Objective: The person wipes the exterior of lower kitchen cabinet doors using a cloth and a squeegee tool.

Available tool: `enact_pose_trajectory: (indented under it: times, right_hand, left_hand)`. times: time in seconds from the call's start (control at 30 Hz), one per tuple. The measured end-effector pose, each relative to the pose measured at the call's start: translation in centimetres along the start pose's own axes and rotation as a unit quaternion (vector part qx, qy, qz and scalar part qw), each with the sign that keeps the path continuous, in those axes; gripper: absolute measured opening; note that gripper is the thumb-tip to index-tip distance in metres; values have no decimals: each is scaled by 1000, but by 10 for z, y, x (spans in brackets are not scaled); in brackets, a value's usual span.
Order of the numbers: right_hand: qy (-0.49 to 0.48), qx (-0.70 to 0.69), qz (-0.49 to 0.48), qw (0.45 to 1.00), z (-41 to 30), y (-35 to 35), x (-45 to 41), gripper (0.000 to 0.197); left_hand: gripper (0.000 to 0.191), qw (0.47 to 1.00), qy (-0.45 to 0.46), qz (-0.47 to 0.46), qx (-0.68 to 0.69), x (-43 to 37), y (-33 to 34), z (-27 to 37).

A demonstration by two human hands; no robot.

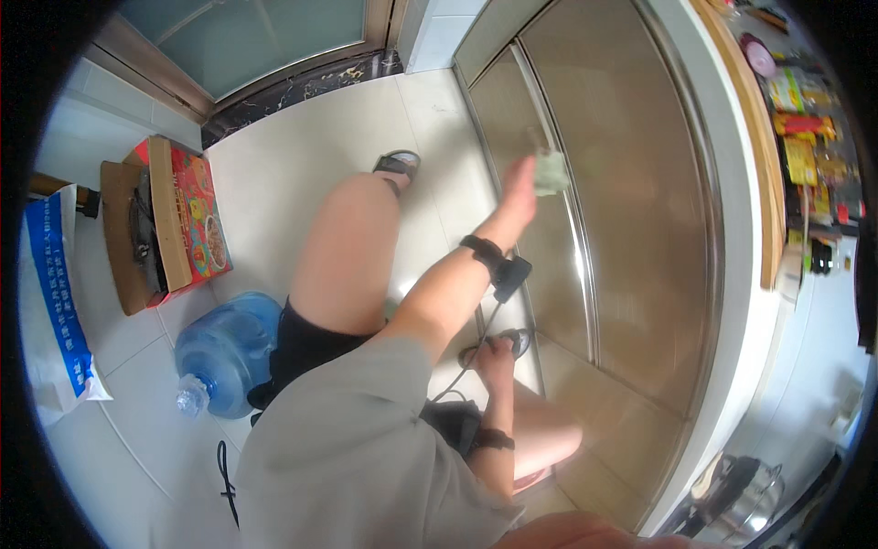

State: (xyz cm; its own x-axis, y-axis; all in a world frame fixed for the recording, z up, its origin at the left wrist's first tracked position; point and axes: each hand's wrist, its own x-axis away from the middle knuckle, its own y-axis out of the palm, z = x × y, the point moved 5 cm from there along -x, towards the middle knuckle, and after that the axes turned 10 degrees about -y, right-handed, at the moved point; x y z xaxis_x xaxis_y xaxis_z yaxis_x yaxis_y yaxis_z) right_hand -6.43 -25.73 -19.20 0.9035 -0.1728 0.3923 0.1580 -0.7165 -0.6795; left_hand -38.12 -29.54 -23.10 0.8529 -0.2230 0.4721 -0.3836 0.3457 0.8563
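A pale green cloth [551,173] is in my left hand [523,185], held up to the brown sliding cabinet doors [631,185] near their vertical metal edge strip. The hand and cloth are blurred by motion. A black strap with a small box [511,278] circles my left wrist, and a grey cable hangs from it. Lower down, my right hand [495,357] hangs over a slippered foot [519,340] between my bent legs. Its fingers are mostly hidden, so whether it holds anything is unclear.
On the left stand an open cardboard box [199,213], a large blue water bottle [230,350] and a white-and-blue bag [58,295] with writing. Packets and jars [806,151] line the wooden-edged counter [744,117] on the right. A metal pot [751,497] sits at lower right.
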Motion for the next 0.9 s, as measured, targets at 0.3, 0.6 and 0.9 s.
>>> enact_pose_trajectory:
  times: [0.3,0.6,0.9]
  right_hand:
    - [-342,280,71,894,64,26,23,35]
    - [-130,30,8,991,72,26,13,35]
    - [48,-30,-4,998,28,15,-18,26]
  left_hand:
    - [70,809,134,-141,-555,204,84,-181]
    - [72,856,155,2,-494,114,81,-142]
    - [76,818,259,66,-509,-48,103,17]
